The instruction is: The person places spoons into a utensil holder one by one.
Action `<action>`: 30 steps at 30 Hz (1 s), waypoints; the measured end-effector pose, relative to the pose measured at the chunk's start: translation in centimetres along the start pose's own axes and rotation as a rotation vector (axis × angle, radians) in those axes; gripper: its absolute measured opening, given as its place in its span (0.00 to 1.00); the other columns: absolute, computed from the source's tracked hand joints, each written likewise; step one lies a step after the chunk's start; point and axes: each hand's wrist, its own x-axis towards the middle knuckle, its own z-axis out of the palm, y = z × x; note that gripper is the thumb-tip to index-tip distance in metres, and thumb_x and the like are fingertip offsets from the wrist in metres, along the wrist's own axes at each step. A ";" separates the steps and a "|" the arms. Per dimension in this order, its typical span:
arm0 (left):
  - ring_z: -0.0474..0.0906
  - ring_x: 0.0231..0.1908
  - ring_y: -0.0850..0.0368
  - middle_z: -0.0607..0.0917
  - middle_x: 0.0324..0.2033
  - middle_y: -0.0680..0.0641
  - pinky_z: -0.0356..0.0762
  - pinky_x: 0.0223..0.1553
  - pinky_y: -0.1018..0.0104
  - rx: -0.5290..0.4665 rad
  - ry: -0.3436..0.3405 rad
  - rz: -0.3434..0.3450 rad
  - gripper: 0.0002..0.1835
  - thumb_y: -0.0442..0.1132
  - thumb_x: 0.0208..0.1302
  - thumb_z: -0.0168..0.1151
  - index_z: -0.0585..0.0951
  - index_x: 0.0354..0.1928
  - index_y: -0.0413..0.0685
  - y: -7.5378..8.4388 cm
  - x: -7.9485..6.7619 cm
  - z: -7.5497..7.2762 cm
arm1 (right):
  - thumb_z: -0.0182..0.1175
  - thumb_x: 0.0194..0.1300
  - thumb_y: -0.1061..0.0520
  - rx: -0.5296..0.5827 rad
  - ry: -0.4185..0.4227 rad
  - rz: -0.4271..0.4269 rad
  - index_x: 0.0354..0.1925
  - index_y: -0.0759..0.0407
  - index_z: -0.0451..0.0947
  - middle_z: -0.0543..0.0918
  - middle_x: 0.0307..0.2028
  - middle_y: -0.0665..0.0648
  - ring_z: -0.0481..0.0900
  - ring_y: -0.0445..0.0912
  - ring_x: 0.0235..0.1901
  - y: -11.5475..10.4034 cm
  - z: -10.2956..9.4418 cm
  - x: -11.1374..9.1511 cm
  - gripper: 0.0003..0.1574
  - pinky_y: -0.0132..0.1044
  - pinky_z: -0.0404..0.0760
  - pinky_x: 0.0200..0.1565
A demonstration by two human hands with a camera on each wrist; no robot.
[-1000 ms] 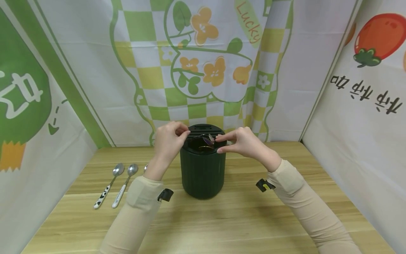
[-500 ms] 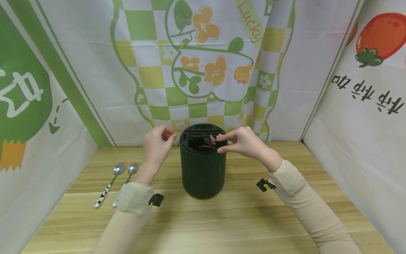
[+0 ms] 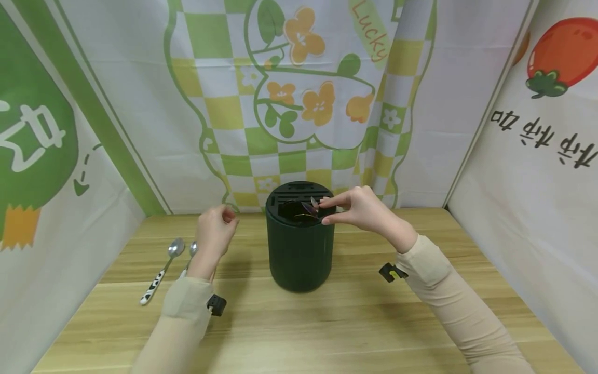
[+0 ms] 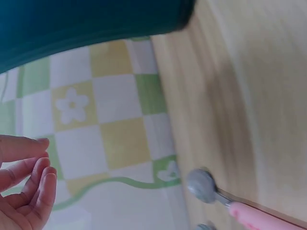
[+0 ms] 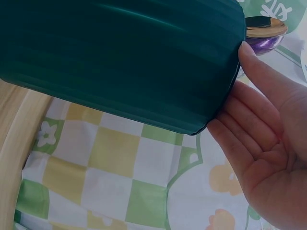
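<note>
A dark green ribbed utensil holder (image 3: 300, 254) with a slotted top stands upright on the table. My right hand (image 3: 362, 209) touches its upper right rim, thumb at the front and extended fingers behind. In the right wrist view, a spoon bowl (image 5: 265, 36), gold and purple, sticks out past the rim. My left hand (image 3: 216, 232) is in the air left of the holder, fingers loosely curled around nothing. Below it, a spoon (image 3: 193, 249) is partly hidden by the arm. Further left lies a spoon with a cow-patterned handle (image 3: 156, 280). The left wrist view shows a pink-handled spoon (image 4: 254, 215).
The wooden table (image 3: 327, 332) extends in front of the holder and to both sides. A patterned cloth (image 3: 224, 111) hangs close behind the holder. Printed cloth walls stand at the left and right.
My left hand has left the holder's rim and moved left and down toward the spoons, covering part of one. My right hand has stayed at the rim.
</note>
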 end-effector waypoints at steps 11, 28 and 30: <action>0.80 0.31 0.44 0.83 0.32 0.37 0.76 0.30 0.57 0.085 -0.146 -0.120 0.05 0.31 0.57 0.62 0.80 0.34 0.35 -3.1 -0.9 0.3 | 0.67 0.54 0.40 0.009 -0.005 0.004 0.50 0.44 0.83 0.84 0.50 0.47 0.45 0.39 0.10 0.1 0.0 0.0 0.25 0.33 0.60 0.21; 0.77 0.28 0.46 0.82 0.32 0.34 0.75 0.28 0.60 0.144 -0.346 -0.262 0.05 0.28 0.58 0.60 0.79 0.35 0.31 -5.3 -1.6 0.8 | 0.68 0.54 0.41 0.015 0.001 0.000 0.50 0.45 0.83 0.84 0.50 0.48 0.47 0.38 0.10 0.0 0.0 0.0 0.25 0.33 0.61 0.21; 0.76 0.26 0.49 0.82 0.29 0.36 0.74 0.25 0.63 0.152 -0.357 -0.266 0.04 0.29 0.58 0.60 0.80 0.32 0.32 -5.6 -1.7 1.0 | 0.68 0.54 0.40 0.014 0.000 0.002 0.50 0.45 0.83 0.84 0.50 0.48 0.47 0.38 0.10 0.0 0.0 0.0 0.25 0.33 0.61 0.21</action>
